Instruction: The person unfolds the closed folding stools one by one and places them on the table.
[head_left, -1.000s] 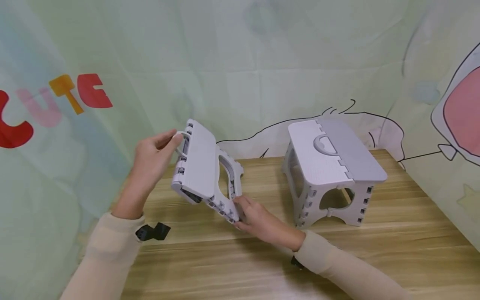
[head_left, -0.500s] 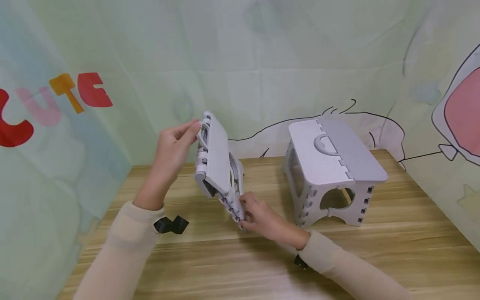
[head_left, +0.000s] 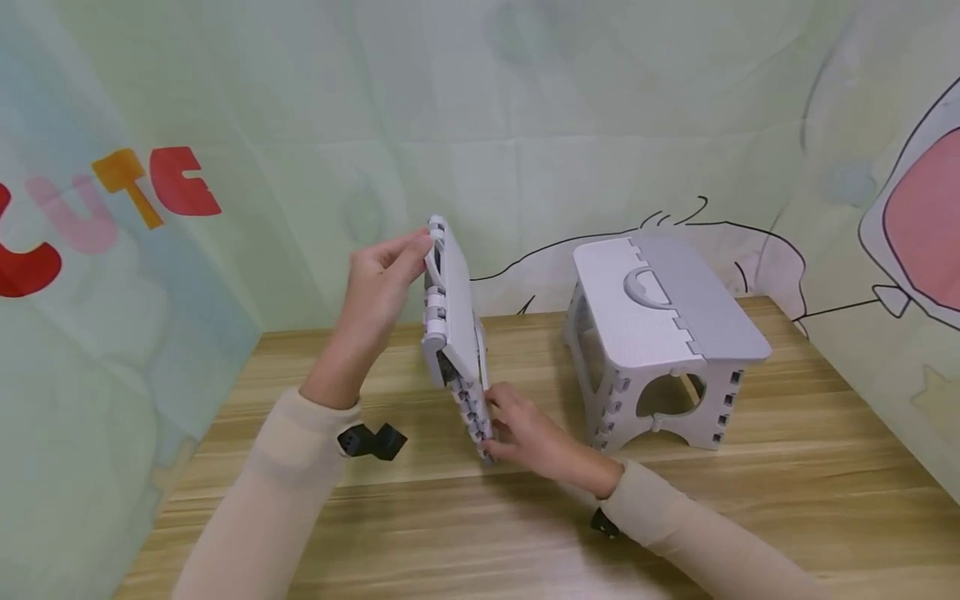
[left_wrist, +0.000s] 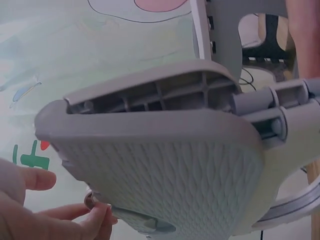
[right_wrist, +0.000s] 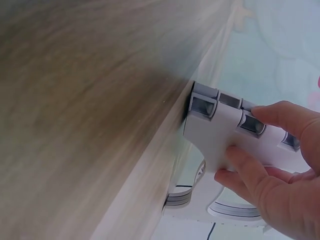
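Note:
A light grey folding stool (head_left: pixel 456 333) stands half folded on the wooden table, its seat halves tipped up close to each other and its leg panels pressed together. My left hand (head_left: pixel 378 279) pinches the small carry handle (head_left: pixel 433 258) at the top of the seat. Low down, my right hand (head_left: pixel 528 433) grips the hinged leg edge (head_left: pixel 474 412). The right wrist view has the thumb and fingers on either side of that leg panel (right_wrist: pixel 220 125), its foot by the table top. A narrow wedge-shaped gap between the seat halves (left_wrist: pixel 150 95) shows in the left wrist view.
A second folding stool (head_left: pixel 667 308), fully unfolded, stands upright on the wooden table (head_left: pixel 420 517) to the right, its seat flat with a handle in the middle. Printed fabric (head_left: pixel 450 108) hangs behind and along both sides. Dark wrist cameras (head_left: pixel 371 440) sit on the cuffs.
My left hand has moved right and up with the handle, swinging the seat toward the leg panels. The stool looks narrower and more folded. My right hand stays at the leg edge.

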